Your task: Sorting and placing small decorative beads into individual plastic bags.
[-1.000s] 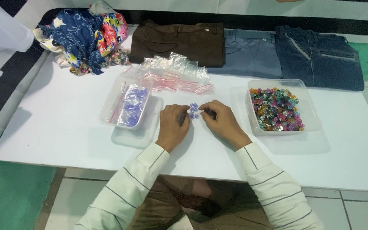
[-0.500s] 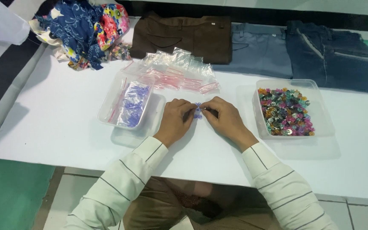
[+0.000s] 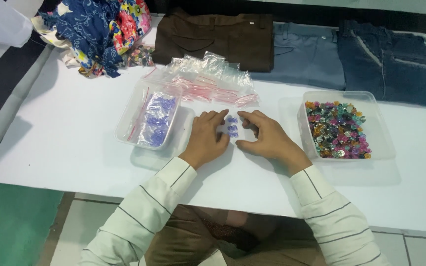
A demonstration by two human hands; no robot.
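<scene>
Lying between both hands on the white table (image 3: 65,143), a small clear bag (image 3: 231,127) of blue beads runs away from the person. Left hand (image 3: 208,138) and right hand (image 3: 265,135) pinch its sides, equally near. Bag edges are hard to make out; fingertips partly hide them.
</scene>
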